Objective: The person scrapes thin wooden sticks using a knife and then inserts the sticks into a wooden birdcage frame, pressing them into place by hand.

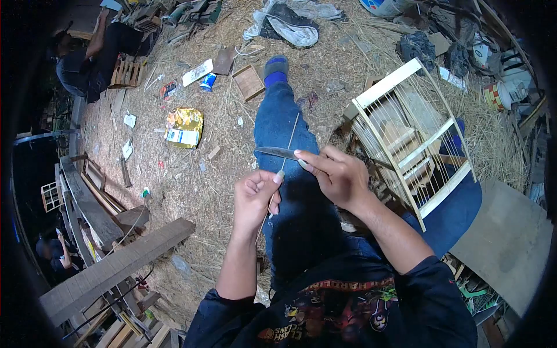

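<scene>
My left hand pinches a thin wooden stick between thumb and fingers, above my outstretched leg. The stick runs up past the hand and also shows below it. In my right hand is a knife, its blade pointing left and lying across the stick just above my left thumb. The fingers wrap its handle, which is mostly hidden. To the right, a wooden frame with thin bars, like part of a cage, leans over my other leg.
Straw and shavings cover the ground. A gold packet, a blue can and a shallow wooden box lie ahead. A thick beam juts in at lower left. One person sits at upper left, another at lower left.
</scene>
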A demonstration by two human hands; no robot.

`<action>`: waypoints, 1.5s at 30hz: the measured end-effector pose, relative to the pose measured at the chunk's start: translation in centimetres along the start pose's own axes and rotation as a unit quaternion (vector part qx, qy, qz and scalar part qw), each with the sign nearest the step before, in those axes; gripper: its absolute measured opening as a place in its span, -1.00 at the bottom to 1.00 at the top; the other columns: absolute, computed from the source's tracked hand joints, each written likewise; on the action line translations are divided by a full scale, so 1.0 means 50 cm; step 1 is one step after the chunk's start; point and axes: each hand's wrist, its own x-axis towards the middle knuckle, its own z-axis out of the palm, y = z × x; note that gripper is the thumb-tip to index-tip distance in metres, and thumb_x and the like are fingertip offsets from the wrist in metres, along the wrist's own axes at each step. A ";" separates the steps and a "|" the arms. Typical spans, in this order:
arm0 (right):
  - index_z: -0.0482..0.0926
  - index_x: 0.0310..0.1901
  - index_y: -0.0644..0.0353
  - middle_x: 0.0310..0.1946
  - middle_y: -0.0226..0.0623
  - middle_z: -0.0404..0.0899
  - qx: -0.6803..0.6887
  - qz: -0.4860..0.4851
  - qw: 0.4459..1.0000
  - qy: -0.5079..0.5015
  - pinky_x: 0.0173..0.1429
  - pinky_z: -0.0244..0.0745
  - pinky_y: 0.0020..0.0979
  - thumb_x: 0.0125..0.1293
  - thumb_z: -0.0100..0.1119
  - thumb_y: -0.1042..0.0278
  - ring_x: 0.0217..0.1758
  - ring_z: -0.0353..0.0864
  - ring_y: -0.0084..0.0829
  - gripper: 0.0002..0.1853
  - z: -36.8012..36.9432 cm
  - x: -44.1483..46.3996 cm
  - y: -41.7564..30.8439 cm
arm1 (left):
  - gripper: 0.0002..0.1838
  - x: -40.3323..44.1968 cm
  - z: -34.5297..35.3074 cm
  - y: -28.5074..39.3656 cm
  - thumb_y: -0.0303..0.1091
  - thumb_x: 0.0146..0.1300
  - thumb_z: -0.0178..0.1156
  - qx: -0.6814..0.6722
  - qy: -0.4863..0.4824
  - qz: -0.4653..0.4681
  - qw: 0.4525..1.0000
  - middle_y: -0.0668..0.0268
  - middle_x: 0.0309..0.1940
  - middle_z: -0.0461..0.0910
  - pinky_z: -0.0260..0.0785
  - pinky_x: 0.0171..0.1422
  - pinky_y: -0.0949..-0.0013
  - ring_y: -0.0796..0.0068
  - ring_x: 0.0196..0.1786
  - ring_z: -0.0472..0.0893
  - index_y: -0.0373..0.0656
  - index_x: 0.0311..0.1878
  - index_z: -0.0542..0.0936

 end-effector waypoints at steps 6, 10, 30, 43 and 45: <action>0.83 0.20 -0.38 -0.43 -0.45 0.57 0.001 -0.005 1.000 0.002 -0.44 0.52 -0.28 0.42 0.46 0.25 -0.47 0.67 -0.37 -0.64 0.003 -0.017 -0.002 | -0.78 -0.008 0.007 0.003 -0.31 0.56 0.38 0.011 0.004 -0.018 1.000 0.36 -0.62 0.63 0.26 -0.63 0.54 0.66 -0.72 0.47 -0.30 -0.18 0.71; 0.83 0.20 -0.38 -0.42 -0.44 0.57 -0.017 -0.008 1.000 0.003 -0.44 0.52 -0.29 0.42 0.45 0.26 -0.46 0.68 -0.36 -0.64 0.003 -0.017 0.001 | -0.76 0.020 0.026 0.010 -0.29 0.52 0.42 0.051 0.031 -0.012 0.998 0.35 -0.61 0.64 0.22 -0.63 0.54 0.66 -0.73 0.45 -0.28 -0.21 0.71; 0.81 0.18 -0.41 -0.38 -0.38 0.59 -0.013 0.024 1.000 -0.014 -0.40 0.61 -0.15 0.53 0.30 0.22 -0.40 0.74 -0.18 -0.70 -0.011 0.004 0.013 | -0.77 0.023 0.024 -0.003 -0.33 0.54 0.39 0.037 0.030 0.001 0.999 0.33 -0.61 0.61 0.20 -0.64 0.52 0.63 -0.74 0.42 -0.31 -0.21 0.70; 0.85 0.17 -0.29 -0.42 -0.36 0.58 -0.007 0.026 1.000 0.016 -0.39 0.52 -0.21 0.47 0.38 0.27 -0.43 0.67 -0.24 -0.70 -0.004 0.000 0.007 | -0.78 0.020 0.023 -0.002 -0.34 0.53 0.39 0.040 0.025 0.015 0.999 0.33 -0.61 0.62 0.22 -0.63 0.52 0.63 -0.73 0.43 -0.30 -0.21 0.70; 0.85 0.16 -0.28 -0.42 -0.37 0.59 -0.014 0.034 0.999 0.012 -0.39 0.53 -0.21 0.46 0.39 0.28 -0.43 0.68 -0.24 -0.70 -0.003 -0.001 0.005 | -0.79 0.015 0.024 -0.002 -0.36 0.53 0.39 0.037 0.028 0.014 0.999 0.34 -0.61 0.61 0.22 -0.64 0.52 0.65 -0.73 0.43 -0.31 -0.22 0.69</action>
